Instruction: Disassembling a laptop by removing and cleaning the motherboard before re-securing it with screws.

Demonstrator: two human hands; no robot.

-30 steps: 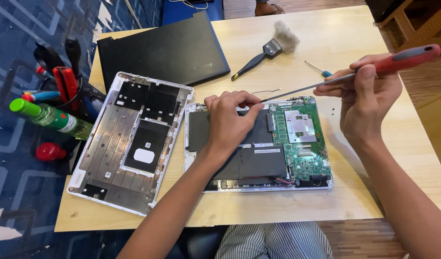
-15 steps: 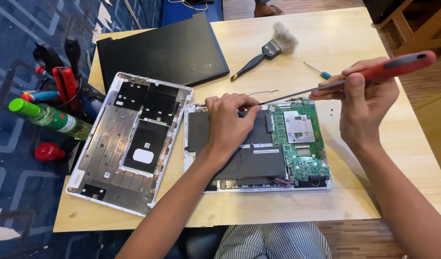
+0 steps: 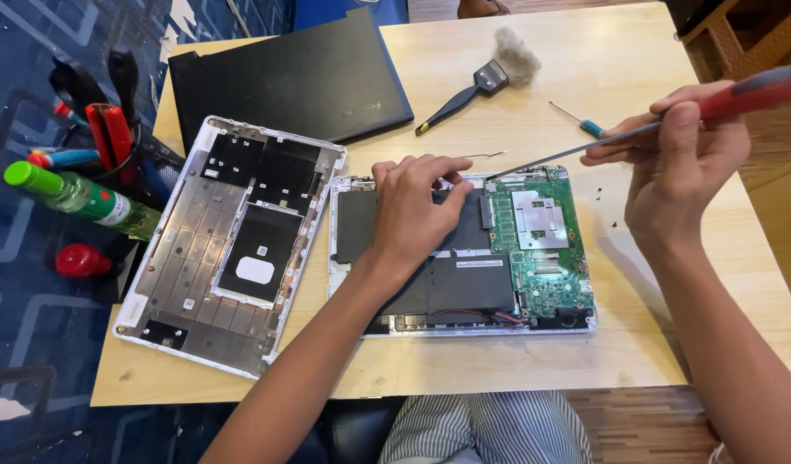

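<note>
Wooden table (image 3: 584,51) — left hand (image 3: 417,215) flat, ungripping, on opened laptop (image 3: 464,258); right hand (image 3: 683,163) clamps screwdriver (image 3: 584,146) — slip risks gouging motherboard (image 3: 541,241).

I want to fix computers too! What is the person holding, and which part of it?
The right hand grips a long screwdriver by its red handle. The left hand holds nothing; it rests on the opened laptop.

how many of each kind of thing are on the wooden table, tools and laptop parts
screwdrivers: 2, a long red-handled one in the right hand and a small blue-handled one
brushes: 1
opened laptop base: 1 under the left hand
removed bottom cover: 1
closed black laptop: 1
total: 6
</note>
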